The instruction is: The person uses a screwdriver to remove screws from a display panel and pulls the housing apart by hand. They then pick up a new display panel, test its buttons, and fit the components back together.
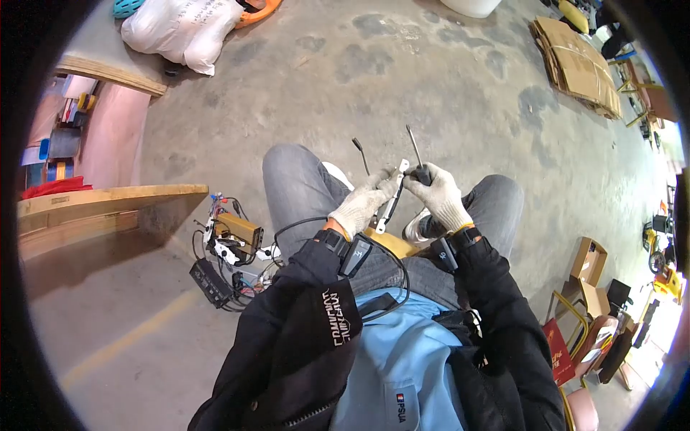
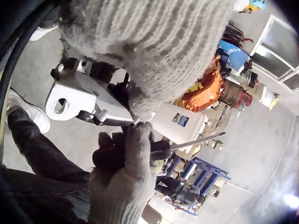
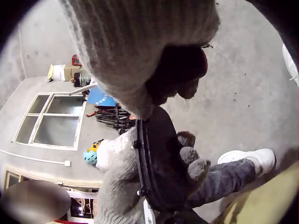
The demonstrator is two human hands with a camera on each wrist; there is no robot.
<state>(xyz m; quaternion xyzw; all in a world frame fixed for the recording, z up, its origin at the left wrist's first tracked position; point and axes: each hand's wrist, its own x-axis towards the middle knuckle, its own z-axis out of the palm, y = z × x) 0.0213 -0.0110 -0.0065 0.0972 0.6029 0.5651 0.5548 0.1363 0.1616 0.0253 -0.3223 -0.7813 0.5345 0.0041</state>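
Note:
My gloved left hand (image 1: 363, 207) grips a long white-and-black part (image 1: 392, 201) with a white end that has a round hole, plain in the left wrist view. In the right wrist view its black side (image 3: 161, 158) lies between the two hands. My gloved right hand (image 1: 442, 197) holds a screwdriver (image 2: 198, 141) by its dark handle, the metal shaft pointing away from me. Its fingertips are right at the part's upper end. A thin black stalk with a thicker tip (image 1: 358, 146) stands out beyond the left hand. A black cable (image 1: 287, 224) loops past the left wrist.
On the floor to the left lies an assembly of wires, white brackets and a gold box (image 1: 241, 231), beside a wooden-edged table (image 1: 115, 201). Flattened cardboard (image 1: 578, 68) lies far right. An open carton (image 1: 589, 266) and chairs stand at right. A white bag (image 1: 183, 32) is at upper left.

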